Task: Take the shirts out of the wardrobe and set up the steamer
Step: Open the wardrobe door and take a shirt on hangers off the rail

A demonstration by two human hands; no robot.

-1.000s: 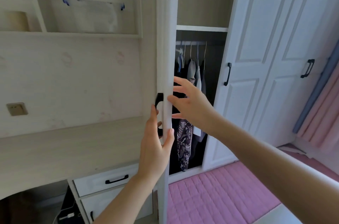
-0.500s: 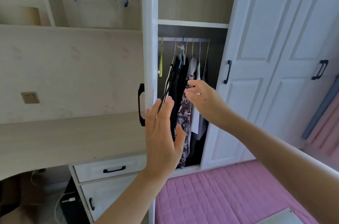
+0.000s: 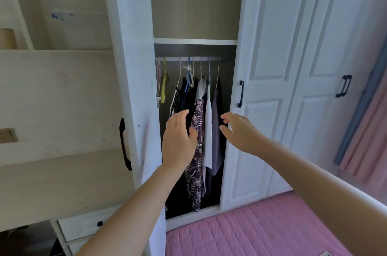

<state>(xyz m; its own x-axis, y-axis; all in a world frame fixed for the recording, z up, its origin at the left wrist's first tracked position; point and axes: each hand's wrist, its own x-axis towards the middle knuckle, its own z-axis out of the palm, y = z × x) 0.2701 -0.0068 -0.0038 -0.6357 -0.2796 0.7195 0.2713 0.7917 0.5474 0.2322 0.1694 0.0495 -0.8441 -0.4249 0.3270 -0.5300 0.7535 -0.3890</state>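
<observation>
I have both hands up in front of the open wardrobe [image 3: 194, 4], and neither grips anything. The left hand [image 3: 178, 142] has its fingers straight and together, palm turned toward the clothes; the right hand [image 3: 240, 132] is loosely spread with the fingers relaxed.

The shirts [image 3: 201, 136] hang from the rail [image 3: 188, 59] in a tight bunch, long axis straight down — a patterned purple one, a white one and a grey one next to it, darker pieces to the left. They lie beyond my fingertips, deeper in the compartment, and they sit in the gap between my two hands. The left hand overlaps the dark pieces and the edge of the patterned one in this view, so I judge it the nearer; whether it touches cloth I cannot tell.

The hooks are well above both hands — so my next reach has to go up to the rail. No steamer is in view.
</observation>
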